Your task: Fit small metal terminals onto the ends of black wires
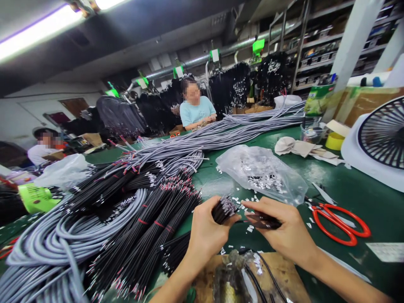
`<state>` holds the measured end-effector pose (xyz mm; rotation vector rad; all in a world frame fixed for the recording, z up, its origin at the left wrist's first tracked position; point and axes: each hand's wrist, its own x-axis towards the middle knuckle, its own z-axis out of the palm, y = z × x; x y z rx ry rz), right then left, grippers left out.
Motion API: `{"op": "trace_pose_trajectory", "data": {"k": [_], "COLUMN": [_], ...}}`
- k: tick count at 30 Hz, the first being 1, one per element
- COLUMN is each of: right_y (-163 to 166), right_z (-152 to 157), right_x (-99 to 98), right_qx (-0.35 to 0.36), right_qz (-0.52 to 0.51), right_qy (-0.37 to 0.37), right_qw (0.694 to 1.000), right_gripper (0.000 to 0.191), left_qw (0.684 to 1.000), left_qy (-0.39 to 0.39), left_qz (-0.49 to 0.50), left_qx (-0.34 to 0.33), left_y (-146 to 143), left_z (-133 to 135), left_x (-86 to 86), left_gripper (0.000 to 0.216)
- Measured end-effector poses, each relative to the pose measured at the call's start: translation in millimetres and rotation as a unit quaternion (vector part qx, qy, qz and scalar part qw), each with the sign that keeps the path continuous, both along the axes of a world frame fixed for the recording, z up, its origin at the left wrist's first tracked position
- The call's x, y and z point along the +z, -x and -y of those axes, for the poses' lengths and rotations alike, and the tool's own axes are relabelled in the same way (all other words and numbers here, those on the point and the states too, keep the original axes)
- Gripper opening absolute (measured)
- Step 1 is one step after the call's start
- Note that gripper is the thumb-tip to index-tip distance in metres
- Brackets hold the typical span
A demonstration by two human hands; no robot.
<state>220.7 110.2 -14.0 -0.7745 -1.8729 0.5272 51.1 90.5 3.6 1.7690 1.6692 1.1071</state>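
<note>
My left hand is closed around a bundle of thin black wires, whose pale ends point up and toward the right. Close beside it, my right hand is closed on a dark slender object; its kind is not clear, as the fingers partly cover it. A thin line bridges the gap between the two hands. Small white tabs lie scattered on the green table around my fingers. Just beyond the hands rests a clear plastic bag with many more such tabs in it.
Red-handled scissors lie at the right, near a white fan. Tied black wire bundles and coiled grey cables fill the left. A stained board with a block is in front. A person sits across the table.
</note>
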Motion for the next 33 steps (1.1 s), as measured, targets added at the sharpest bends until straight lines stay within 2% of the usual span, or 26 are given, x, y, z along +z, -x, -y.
{"op": "trace_pose_trajectory", "data": {"k": [5, 11, 17, 23, 26, 30, 33], "right_y": [-0.4, -0.7, 1.2, -0.9, -0.8, -0.2, 0.2], "right_z": [-0.6, -3.4, -4.0, -3.0, -2.9, -3.2, -4.4], "right_x": [-4.0, -4.3, -1.7, -7.0, -2.8, -0.9, -5.6], "right_qx": [-0.008, -0.043, -0.032, -0.026, -0.004, 0.030, 0.014], "right_qz": [0.001, 0.025, 0.011, 0.029, 0.027, 0.013, 0.016], "right_qy": [-0.004, 0.037, 0.016, -0.032, -0.040, -0.038, -0.006], "right_qw": [1.000, 0.998, 0.999, 0.999, 0.999, 0.999, 1.000], "right_gripper": [0.022, 0.024, 0.018, 0.029, 0.024, 0.022, 0.027], "left_qw": [1.000, 0.994, 0.996, 0.992, 0.994, 0.997, 0.998], "left_qy": [-0.007, 0.037, 0.000, 0.023, 0.008, -0.018, -0.021], "left_qz": [0.001, -0.062, -0.073, -0.093, -0.090, -0.078, -0.067], "left_qx": [-0.009, -0.087, -0.041, -0.083, -0.054, -0.006, -0.008], "left_y": [-2.7, -1.7, 1.5, 1.8, 3.1, 4.2, 3.9], "left_z": [1.0, 0.0, 0.2, 1.7, 0.5, -1.8, -2.2], "left_x": [-1.6, 0.4, 3.2, 6.0, 5.3, 2.0, 0.3], "left_gripper": [0.023, 0.017, 0.020, 0.019, 0.022, 0.022, 0.020]}}
